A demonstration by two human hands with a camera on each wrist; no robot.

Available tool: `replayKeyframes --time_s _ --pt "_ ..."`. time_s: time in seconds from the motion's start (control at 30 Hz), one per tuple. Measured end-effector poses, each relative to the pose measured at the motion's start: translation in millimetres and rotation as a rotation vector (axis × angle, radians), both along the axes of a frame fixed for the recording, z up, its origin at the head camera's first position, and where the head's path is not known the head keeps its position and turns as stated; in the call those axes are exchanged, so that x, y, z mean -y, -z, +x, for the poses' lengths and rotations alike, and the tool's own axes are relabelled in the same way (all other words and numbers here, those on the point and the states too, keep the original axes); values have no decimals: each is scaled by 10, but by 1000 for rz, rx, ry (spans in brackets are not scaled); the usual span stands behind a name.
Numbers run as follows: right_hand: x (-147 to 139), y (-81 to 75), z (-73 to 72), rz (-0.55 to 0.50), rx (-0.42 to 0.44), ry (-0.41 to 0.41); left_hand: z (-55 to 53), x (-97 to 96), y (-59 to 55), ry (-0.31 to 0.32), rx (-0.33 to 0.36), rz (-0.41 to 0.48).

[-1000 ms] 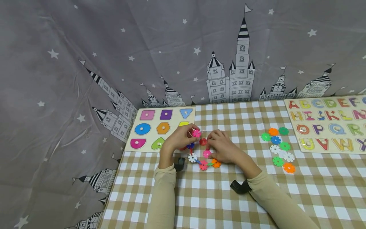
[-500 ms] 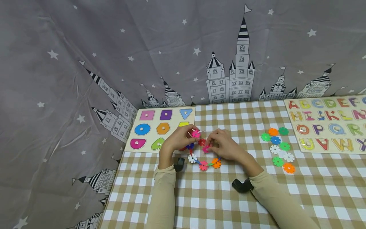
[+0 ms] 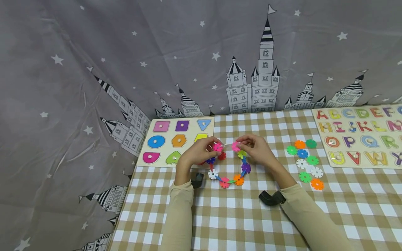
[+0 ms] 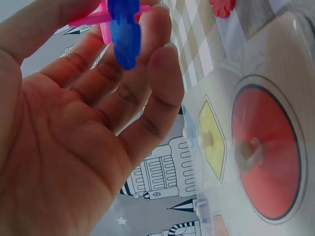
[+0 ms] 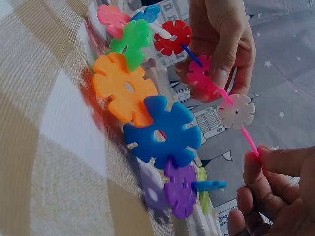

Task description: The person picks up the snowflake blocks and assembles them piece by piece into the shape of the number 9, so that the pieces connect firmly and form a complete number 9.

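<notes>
A loop of coloured plastic flower-shaped discs hangs between the two hands and reaches down to the cloth. The left hand (image 3: 198,153) pinches a pink disc (image 5: 201,74) at the upper left of it. In the left wrist view a blue disc (image 4: 125,34) sits edge-on by its fingertips. The right hand (image 3: 258,150) pinches another pink disc (image 3: 235,146), which shows edge-on in the right wrist view. A white disc (image 5: 237,112) joins these two pinks. Along the lower loop are a purple disc (image 3: 246,168), an orange disc (image 3: 239,180) and a white disc (image 3: 213,174).
Under the loop's left side, a wooden shape-puzzle board (image 3: 168,149) lies partly behind the left hand. Several loose discs (image 3: 305,177) lie right of the hands, beside an alphabet board (image 3: 326,136). A red disc (image 3: 222,156) is on the checked cloth (image 3: 226,216).
The right hand has moved up and to the right with its pink disc, from inside the loop. The loop's right side, with lime and purple discs, now shows. The left hand stays almost still.
</notes>
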State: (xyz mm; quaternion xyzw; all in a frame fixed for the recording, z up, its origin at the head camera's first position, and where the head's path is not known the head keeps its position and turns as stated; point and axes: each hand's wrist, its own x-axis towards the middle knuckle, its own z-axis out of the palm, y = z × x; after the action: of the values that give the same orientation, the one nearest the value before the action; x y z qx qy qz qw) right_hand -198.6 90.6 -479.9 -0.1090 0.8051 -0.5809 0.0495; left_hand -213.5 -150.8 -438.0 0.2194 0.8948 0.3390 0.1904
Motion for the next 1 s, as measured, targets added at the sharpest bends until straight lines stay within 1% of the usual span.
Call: replayKeyframes --time_s 0.27,0.5,0.57,0.7,0.77,0.9,1.0 --pt "12 -35 23 -50 54 -8 23 -32 -30 18 -2 -1" --pt "11 -50 24 -36 57 -22 33 -71 -51 39 -33 9" --pt "11 -54 32 -43 82 -18 36 -86 -55 47 -41 8" --pt "15 -64 52 -90 151 -19 34 -121 -51 56 -49 1" --pt "22 -68 58 -108 168 -24 35 -141 -54 57 -55 -5" --pt "27 -62 60 -94 156 -20 43 -179 -70 64 -66 -23" --pt "15 -56 57 -88 152 -9 43 -205 -59 67 -62 -22"
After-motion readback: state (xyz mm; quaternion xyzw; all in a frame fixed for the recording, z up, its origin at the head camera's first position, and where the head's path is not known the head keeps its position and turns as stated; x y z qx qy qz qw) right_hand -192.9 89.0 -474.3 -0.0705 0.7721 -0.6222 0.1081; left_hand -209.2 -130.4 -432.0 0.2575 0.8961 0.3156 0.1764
